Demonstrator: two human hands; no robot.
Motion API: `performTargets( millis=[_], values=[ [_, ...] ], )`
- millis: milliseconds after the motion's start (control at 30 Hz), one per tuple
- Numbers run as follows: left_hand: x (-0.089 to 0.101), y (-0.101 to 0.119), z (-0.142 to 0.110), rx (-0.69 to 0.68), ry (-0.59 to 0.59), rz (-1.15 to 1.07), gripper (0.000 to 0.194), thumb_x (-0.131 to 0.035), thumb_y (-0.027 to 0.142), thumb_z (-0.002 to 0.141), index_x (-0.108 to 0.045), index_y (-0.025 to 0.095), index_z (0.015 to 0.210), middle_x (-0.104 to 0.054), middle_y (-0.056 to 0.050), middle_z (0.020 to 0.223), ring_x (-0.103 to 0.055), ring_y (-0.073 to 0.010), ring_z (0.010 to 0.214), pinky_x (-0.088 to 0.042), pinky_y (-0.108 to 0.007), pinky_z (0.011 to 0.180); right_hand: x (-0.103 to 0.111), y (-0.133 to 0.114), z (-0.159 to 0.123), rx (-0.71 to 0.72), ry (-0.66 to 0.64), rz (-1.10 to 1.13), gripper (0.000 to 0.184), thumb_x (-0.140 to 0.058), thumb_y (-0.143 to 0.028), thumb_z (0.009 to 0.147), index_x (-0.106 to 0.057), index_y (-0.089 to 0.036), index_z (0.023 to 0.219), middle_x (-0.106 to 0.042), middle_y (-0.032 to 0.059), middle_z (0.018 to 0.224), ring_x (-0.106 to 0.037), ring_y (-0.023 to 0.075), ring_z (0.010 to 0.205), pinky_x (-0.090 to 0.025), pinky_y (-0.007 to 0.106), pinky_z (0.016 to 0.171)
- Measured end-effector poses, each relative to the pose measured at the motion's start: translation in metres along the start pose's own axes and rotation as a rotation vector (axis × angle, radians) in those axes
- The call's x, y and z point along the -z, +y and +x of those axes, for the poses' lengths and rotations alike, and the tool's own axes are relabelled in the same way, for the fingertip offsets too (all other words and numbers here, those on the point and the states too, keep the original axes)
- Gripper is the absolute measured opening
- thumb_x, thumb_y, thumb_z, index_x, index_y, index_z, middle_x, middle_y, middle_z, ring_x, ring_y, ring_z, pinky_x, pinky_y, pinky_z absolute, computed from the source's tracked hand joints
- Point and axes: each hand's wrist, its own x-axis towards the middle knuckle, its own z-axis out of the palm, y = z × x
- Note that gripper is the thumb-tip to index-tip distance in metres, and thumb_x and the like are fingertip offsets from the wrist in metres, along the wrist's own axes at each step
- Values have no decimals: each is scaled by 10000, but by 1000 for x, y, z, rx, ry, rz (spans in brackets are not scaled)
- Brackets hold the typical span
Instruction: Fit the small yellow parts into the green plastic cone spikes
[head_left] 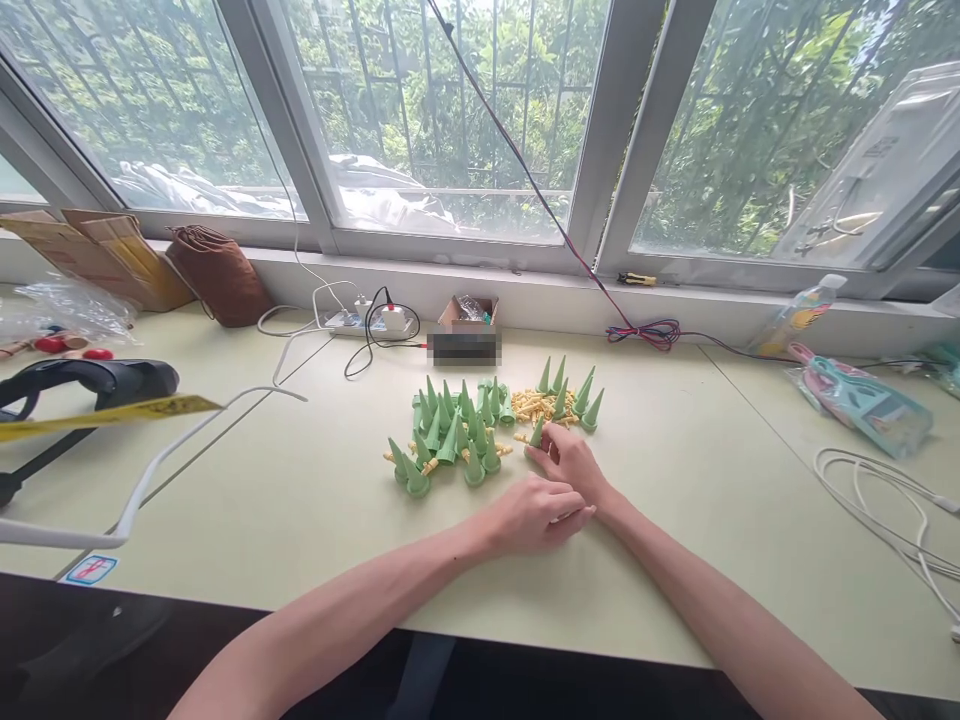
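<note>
A small green cone (537, 432) with a flared base is pinched between the thumb and fingers of my right hand (571, 462). A short tan peg (521, 437) sticks out to the left beside this cone. My left hand (536, 515) lies nearer to me, palm down, its curled fingertips close to my right wrist; what they enclose, if anything, is hidden. Many similar green cones (448, 438) stand clustered to the left, some with tan pegs at their sides. Behind my right hand is a heap of tan pegs (534, 406), with several more cones (592, 410) around it.
At the back stand a small cardboard box (491, 308), a power strip (352, 322) with plugs, and a brown pouch (219, 275). A black headset (90, 385) and a white tube (142, 500) occupy the left. On the right lie a bottle (799, 315), a packaged teal item (862, 400) and white cables (885, 500).
</note>
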Motion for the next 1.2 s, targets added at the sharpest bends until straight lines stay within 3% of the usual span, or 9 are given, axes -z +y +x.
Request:
performTargets(
  millis=[367,867,1033,1200],
  values=[
    [-5,-5,0,-65,64,39,402,-454,217,974,-411,189,575,-395,43,496,-293,-98,474,-280,-273,496,4,-5,-5,21,-143,146,294,-499,-449,972,-654,-200,955,-658,30,750,-525,151,603,-421,266,573],
    [-5,-3,0,-76,76,45,375,-480,185,959,-437,183,587,-402,42,503,-297,-97,479,-236,-284,486,5,-6,-5,69,-143,202,368,-437,-438,1000,-673,-187,872,-550,-7,632,-427,124,569,-337,232,514],
    [-4,-4,0,-98,73,48,361,-486,163,951,-432,184,595,-417,41,506,-313,-91,471,-231,-280,486,4,-2,-5,12,-119,204,330,-458,-436,993,-670,-186,1027,-565,-17,614,-458,127,536,-378,242,530],
    [-4,-5,-1,-80,60,51,365,-482,175,960,-452,177,596,-434,39,509,-327,-85,455,-221,-277,472,2,0,-5,37,-54,167,326,-461,-433,994,-674,-187,1017,-637,17,692,-538,147,577,-428,265,569]
  ],
)
